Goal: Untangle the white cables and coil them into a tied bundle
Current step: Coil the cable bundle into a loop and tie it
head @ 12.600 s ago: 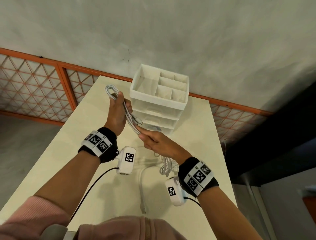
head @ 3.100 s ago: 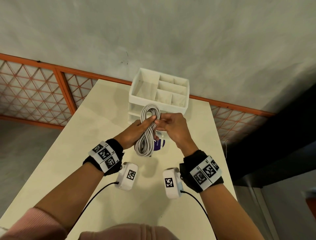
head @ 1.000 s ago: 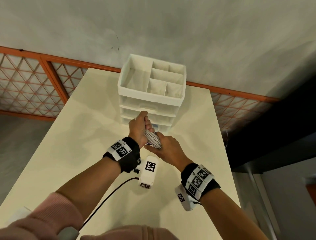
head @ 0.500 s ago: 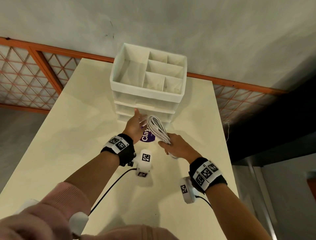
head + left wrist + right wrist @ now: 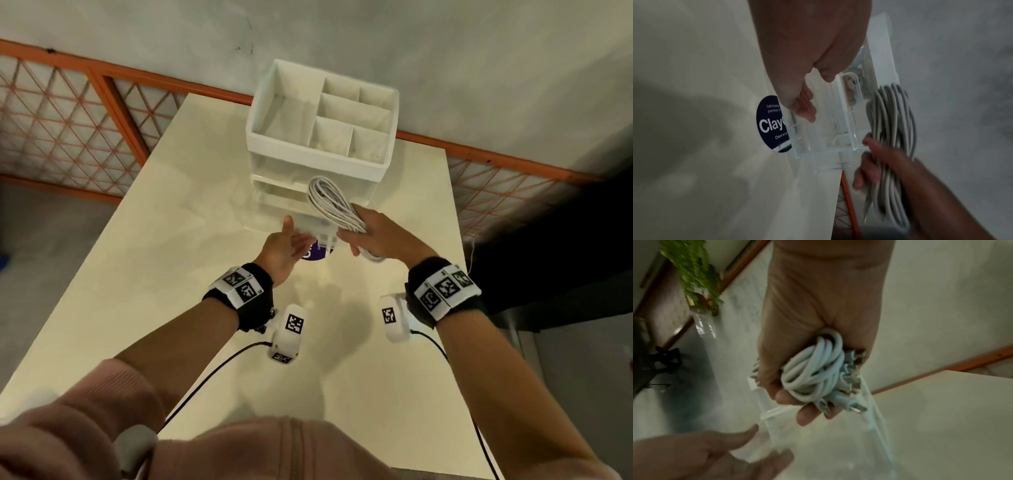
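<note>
cable bundle (image 5: pixel 337 209) gripped in right hand (image 5: pixel 378 236), long axis toward upper left | drawer (image 5: pixel 824 138) just below-left of it | left hand (image 5: pixel 286 248) held wide, nearer drawer

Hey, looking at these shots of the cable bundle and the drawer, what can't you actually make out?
- Tie on the cable bundle: right wrist view, the right hand wraps the middle; head view too small.
- Sticker text: left wrist view, the clear drawer and left hand cover its right part.
- Drawer contents: all views, blur and glare.
- Lower drawers of the organizer: head view, the bundle and hands block them.
</note>
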`<state>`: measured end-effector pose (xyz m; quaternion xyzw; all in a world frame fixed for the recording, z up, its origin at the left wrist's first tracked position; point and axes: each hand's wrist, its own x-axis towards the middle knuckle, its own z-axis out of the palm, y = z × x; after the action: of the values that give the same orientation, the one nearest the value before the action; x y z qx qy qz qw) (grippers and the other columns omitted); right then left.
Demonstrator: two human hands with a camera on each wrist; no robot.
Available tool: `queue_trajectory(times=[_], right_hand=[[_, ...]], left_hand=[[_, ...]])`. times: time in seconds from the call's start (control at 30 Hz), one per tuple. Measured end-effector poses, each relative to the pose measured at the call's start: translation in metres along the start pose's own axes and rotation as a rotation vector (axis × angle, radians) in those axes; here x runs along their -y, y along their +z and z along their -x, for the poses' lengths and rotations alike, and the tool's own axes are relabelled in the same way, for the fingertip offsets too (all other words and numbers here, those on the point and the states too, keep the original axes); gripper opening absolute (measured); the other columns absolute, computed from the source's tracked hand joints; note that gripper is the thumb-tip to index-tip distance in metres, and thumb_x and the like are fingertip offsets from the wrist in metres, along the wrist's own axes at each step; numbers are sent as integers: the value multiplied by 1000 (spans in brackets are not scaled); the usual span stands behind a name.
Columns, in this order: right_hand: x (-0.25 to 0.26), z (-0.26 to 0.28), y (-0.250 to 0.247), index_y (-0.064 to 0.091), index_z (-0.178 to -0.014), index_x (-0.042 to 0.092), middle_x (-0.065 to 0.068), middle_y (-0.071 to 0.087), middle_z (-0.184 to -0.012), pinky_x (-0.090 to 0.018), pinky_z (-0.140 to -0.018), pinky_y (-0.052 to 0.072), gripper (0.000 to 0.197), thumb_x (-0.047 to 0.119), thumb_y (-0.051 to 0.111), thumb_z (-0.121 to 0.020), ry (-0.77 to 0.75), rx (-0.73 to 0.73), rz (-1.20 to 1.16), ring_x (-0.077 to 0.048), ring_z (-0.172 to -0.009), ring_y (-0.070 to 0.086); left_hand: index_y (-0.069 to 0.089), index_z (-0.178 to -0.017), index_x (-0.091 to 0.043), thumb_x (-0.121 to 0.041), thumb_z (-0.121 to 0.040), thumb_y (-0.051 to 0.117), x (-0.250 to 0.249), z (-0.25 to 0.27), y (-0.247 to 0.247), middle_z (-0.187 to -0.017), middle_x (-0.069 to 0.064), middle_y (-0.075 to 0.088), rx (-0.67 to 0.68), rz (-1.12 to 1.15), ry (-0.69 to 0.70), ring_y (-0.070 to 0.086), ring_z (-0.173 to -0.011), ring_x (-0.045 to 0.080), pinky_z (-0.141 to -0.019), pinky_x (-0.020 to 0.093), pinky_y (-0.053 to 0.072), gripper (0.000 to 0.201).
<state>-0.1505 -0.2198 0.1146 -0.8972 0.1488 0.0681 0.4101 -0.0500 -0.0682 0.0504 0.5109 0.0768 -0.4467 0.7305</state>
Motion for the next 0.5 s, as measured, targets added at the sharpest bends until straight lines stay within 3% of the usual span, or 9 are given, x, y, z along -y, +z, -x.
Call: queue_trajectory(times=[0.07,0.17,0.23,0.33,0.43,0.5], right_hand=[[15,-21,-1,50,-121,19,-10,69,-79,-36,-69,52,35,32,58,-89,-18,36,156,-22,-66,65],[35,-55,1,40,-136,20,-13,67,-108,-34,-78,47,51,36,55,-90,-27,110,543,-31,-96,63],[41,-70,6,43,-134,22,-12,66,-111,-34,-82,45,48,35,55,-89,-29,137,653,-31,-101,61],[36,-86,20,53,-122,16,-10,68,-104,-33,-80,48,36,27,57,-87,51,204,589,-26,-90,63],[20,-94,35,60,-108,9,-14,65,-98,-27,-69,40,26,22,56,-86,179,214,393,-23,-81,56],[11,-94,38,60,-96,10,-11,60,-90,-25,-64,38,17,22,55,-85,252,159,252,-23,-80,55]], left_hand=[[39,-132,9,-40,-100,31,3,7,-3,-99,10,61,27,-15,-36,62,-89,15,-83,24,51,59],[37,-133,10,-37,-101,31,1,14,-5,-98,12,59,48,-6,-54,59,-95,19,-91,29,48,57],[37,-131,13,-34,-102,30,-2,17,-8,-97,14,59,46,-12,-49,59,-93,20,-92,29,45,56],[43,-124,11,-32,-102,30,-2,19,-12,-95,14,61,52,-25,-48,60,-86,17,-76,22,54,50],[51,-101,6,-30,-102,30,-3,18,-13,-93,14,61,43,-29,-48,60,-85,17,-79,24,50,42],[52,-90,-1,-30,-102,31,-3,17,-13,-92,14,61,35,-33,-46,60,-85,17,-81,25,49,38]])
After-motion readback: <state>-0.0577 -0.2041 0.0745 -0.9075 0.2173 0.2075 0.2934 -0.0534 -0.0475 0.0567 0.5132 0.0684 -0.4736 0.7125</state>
